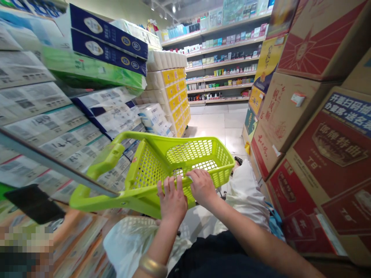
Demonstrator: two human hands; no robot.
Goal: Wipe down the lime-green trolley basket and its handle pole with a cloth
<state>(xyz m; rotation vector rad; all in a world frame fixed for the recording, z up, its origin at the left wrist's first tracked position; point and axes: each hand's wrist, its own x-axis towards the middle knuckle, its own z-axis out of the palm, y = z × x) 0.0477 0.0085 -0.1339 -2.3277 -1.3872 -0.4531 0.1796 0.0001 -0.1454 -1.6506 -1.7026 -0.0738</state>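
Our left hand [173,201] curls around the near rim of a lime-green plastic shopping basket [147,170], and our right hand [202,187] grips that rim just beside it, fingers slightly spread. The tilted basket sits between stacked toilet-paper packs [166,90] and red cardboard cartons [337,154], with store shelves [223,63] beyond.

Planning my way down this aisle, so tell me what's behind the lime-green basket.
Behind the lime-green basket, stacked tissue-roll packs with yellow labels stand to the left, and stocked shelves line the far wall. The basket hides the floor directly behind it.
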